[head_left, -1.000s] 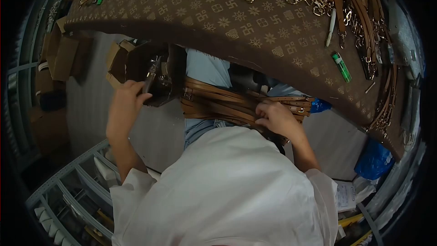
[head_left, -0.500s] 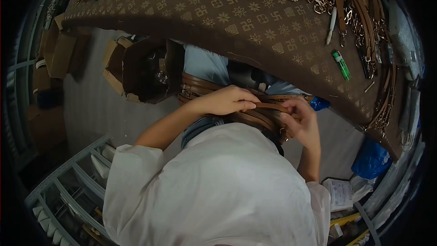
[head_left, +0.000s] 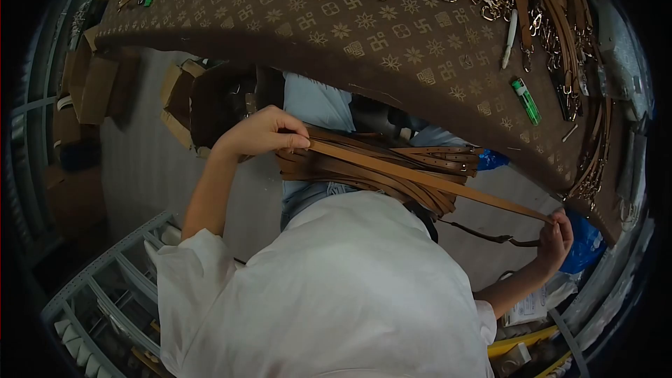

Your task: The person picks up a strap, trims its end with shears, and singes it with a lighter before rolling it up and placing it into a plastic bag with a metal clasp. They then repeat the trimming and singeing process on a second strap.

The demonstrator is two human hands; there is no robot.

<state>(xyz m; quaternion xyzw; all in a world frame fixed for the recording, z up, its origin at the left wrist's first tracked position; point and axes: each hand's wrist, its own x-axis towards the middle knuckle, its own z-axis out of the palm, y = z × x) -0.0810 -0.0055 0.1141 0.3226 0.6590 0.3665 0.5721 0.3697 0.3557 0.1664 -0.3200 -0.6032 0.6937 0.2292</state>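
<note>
In the head view, the left hand pinches one end of a tan strap between thumb and fingers; the right hand is closed on the far end, its grip partly hidden by its own fingers; the strap runs taut over a bundle of straps on the lap, which is partly hidden by the tabletop and white shirt; the contents of the cardboard box are too dark to make out.

Hands: two, left hand and right hand. Pulled-out tan strap: one. Green lighter: one. White pen: one. Cardboard box: one.
</note>
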